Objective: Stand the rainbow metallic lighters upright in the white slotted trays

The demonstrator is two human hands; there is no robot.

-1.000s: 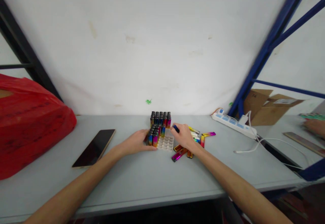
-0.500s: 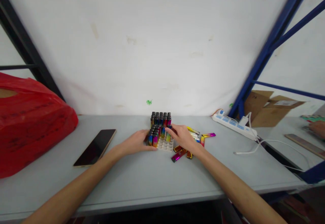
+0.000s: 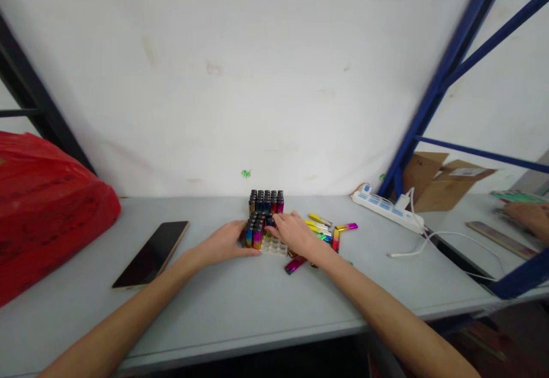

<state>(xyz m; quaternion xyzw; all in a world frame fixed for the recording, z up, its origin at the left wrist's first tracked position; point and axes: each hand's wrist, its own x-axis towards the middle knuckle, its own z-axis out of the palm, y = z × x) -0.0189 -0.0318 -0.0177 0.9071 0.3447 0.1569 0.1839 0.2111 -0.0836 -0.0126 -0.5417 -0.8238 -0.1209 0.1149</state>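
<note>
A white tray with round cells (image 3: 275,246) rests on the table, its front right cells bare. Shiny multicoloured lighters (image 3: 257,237) stand upright in its left part, black tops up. Behind them rises a block of upright lighters (image 3: 266,202). My left hand (image 3: 229,242) clasps the tray's left side, thumb along the front, fingers partly hidden behind the lighters. My right hand (image 3: 295,234) is over the tray's right part, its closed fingertips on a lighter (image 3: 270,222) whose lower part is hidden. Loose lighters (image 3: 295,265) lie beside and under my right wrist.
A phone (image 3: 151,255) lies at left, near a red plastic bag (image 3: 51,218). At right are a white power strip (image 3: 386,212) with a cable (image 3: 407,254), a blue frame post (image 3: 429,103) and a cardboard box (image 3: 441,180). Another person's hand (image 3: 529,218) shows at far right.
My right hand has moved left over the tray with the lighter, towards the standing rows. The left hand keeps its place on the tray. The view has shifted slightly.
</note>
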